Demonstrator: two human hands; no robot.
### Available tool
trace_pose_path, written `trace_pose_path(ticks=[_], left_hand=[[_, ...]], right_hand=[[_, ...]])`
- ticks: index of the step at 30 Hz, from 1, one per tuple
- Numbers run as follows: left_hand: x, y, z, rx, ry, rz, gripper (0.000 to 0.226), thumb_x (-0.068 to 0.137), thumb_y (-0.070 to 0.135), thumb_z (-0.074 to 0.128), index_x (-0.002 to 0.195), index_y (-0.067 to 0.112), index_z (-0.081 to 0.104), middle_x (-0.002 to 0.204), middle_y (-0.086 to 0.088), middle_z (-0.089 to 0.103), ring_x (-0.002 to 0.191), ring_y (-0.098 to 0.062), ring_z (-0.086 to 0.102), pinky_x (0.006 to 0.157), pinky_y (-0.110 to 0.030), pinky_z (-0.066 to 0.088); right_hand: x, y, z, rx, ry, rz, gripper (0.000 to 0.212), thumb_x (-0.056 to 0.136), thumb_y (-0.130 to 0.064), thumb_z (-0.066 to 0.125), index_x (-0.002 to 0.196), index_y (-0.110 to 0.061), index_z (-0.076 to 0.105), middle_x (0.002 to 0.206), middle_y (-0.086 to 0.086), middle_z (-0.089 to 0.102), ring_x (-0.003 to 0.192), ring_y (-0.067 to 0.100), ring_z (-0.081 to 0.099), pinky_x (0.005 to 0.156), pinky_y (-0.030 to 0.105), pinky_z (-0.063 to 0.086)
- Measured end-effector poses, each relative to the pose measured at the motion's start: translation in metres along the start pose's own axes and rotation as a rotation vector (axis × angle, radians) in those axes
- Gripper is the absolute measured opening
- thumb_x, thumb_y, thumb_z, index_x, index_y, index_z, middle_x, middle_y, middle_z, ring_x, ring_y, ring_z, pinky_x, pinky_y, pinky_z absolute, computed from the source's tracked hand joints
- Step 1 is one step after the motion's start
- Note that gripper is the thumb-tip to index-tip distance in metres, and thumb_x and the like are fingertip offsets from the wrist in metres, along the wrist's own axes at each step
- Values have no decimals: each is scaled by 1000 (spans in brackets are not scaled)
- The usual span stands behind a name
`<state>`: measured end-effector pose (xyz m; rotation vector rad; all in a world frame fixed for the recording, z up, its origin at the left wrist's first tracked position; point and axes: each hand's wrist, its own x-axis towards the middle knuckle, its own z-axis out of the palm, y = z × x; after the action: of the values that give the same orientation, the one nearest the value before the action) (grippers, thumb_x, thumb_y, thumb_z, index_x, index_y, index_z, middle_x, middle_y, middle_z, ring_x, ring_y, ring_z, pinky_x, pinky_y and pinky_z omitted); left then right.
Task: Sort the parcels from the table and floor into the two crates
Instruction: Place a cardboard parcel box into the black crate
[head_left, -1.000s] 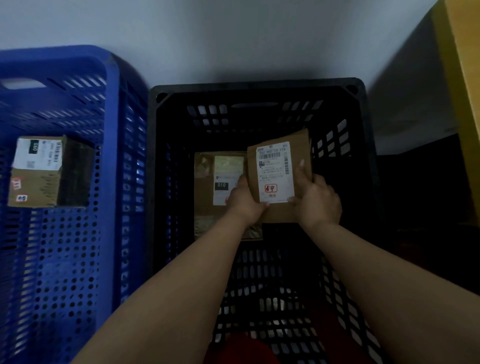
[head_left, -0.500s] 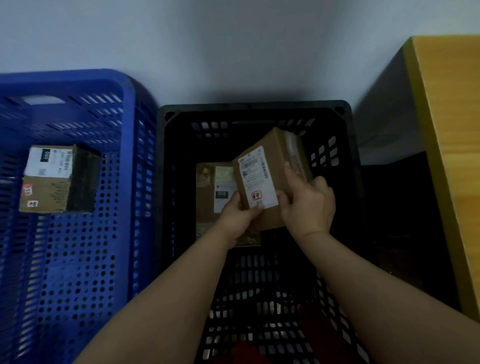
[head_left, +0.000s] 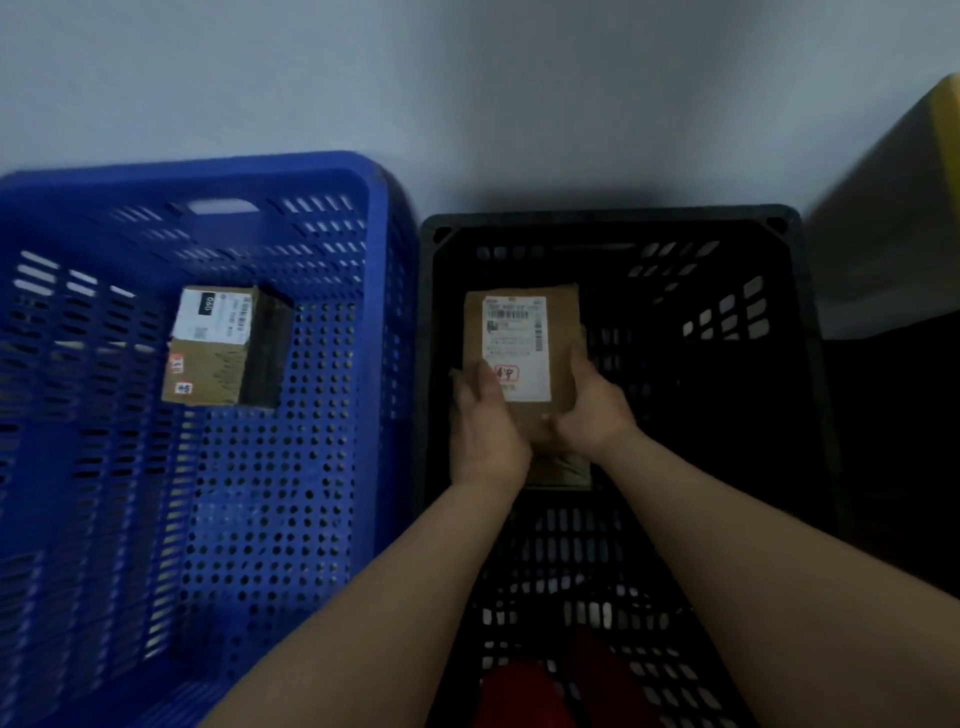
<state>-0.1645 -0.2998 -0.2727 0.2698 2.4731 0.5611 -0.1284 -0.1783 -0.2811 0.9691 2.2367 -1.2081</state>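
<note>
Inside black crate (head_left: 613, 228), toward its far-left corner: brown labelled parcel (head_left: 558, 332), gripped at near end by left hand (head_left: 480, 421) and right hand (head_left: 592, 410), fingers curled around its sides. Second parcel (head_left: 223, 348) in blue crate (head_left: 260, 176), near far wall.

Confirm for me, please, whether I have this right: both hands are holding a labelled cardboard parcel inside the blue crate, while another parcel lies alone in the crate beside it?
Not quite: the crates are swapped. In the head view, the left hand and right hand hold the labelled cardboard parcel inside the black crate. The other parcel lies alone in the blue crate beside it.
</note>
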Motion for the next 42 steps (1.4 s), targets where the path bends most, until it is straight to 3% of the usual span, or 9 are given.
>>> trace_pose_path(ticks=[3, 7, 10, 13, 16, 19, 24, 33, 42], left_hand=[[-10, -9, 11, 201, -64, 43, 83, 95, 8, 53, 155, 17, -4, 157, -5, -30, 148, -31, -10, 118, -42, 20], [-10, -16, 14, 377, -208, 61, 88, 94, 8, 55, 154, 15, -9, 158, -5, -26, 145, -34, -21, 118, -50, 13], [-2, -13, 8, 491, -325, 42, 96, 91, 5, 57, 152, 13, -17, 156, -7, -31, 145, -34, -23, 118, -49, 15], [0, 0, -4, 480, -380, 1, 90, 92, 5, 55, 153, 12, -11, 159, -7, -24, 146, -35, -17, 118, -49, 14], [-5, 22, -15, 448, -368, 43, 77, 93, 10, 53, 154, 10, 7, 161, -10, -3, 147, -36, -2, 118, -46, 22], [-19, 48, -29, 429, -263, 225, 60, 93, 14, 51, 147, 9, 27, 153, -12, 23, 143, -33, 16, 112, -46, 33], [-53, 93, -67, 530, -106, 495, 44, 94, 20, 50, 136, 10, 42, 136, -11, 44, 131, -29, 34, 97, -40, 41], [-140, 228, -111, 573, -15, 905, 46, 98, 28, 48, 140, 13, 39, 143, -10, 41, 134, -30, 33, 100, -44, 45], [-234, 348, -111, 593, 24, 1216, 43, 97, 28, 47, 137, 14, 42, 137, -10, 44, 127, -29, 38, 95, -43, 43]], right_hand=[[4, 2, 6, 0, -91, -19, 104, 84, -9, 69, 155, -23, -6, 158, 4, 24, 138, 26, 35, 114, 36, 34], [4, 8, 5, 48, -126, -44, 103, 85, -6, 68, 155, -25, -5, 160, 1, 19, 141, 23, 32, 115, 34, 31], [-5, 13, -2, -87, -69, -60, 93, 88, -13, 67, 156, -23, 4, 160, 2, 16, 142, 25, 29, 116, 37, 31], [-23, 19, -11, -237, -37, -64, 82, 92, -21, 62, 155, -23, 10, 160, 4, 17, 140, 29, 29, 112, 41, 34], [-46, 20, -23, -337, -10, -37, 73, 95, -27, 59, 154, -21, 17, 159, 7, 19, 141, 29, 27, 112, 44, 34], [-74, 15, -43, -424, 67, -48, 64, 95, -30, 57, 150, -19, 26, 154, 8, 30, 135, 31, 34, 107, 43, 39], [-127, 1, -96, -495, 234, -69, 55, 96, -31, 53, 146, -16, 34, 145, 9, 41, 129, 30, 40, 102, 40, 40], [-247, -6, -207, -506, 486, 22, 46, 97, -29, 51, 139, -14, 40, 139, 9, 46, 127, 31, 42, 99, 40, 41], [-361, 37, -296, -466, 675, 165, 45, 97, -27, 51, 139, -13, 43, 139, 10, 46, 128, 31, 41, 99, 40, 40]])
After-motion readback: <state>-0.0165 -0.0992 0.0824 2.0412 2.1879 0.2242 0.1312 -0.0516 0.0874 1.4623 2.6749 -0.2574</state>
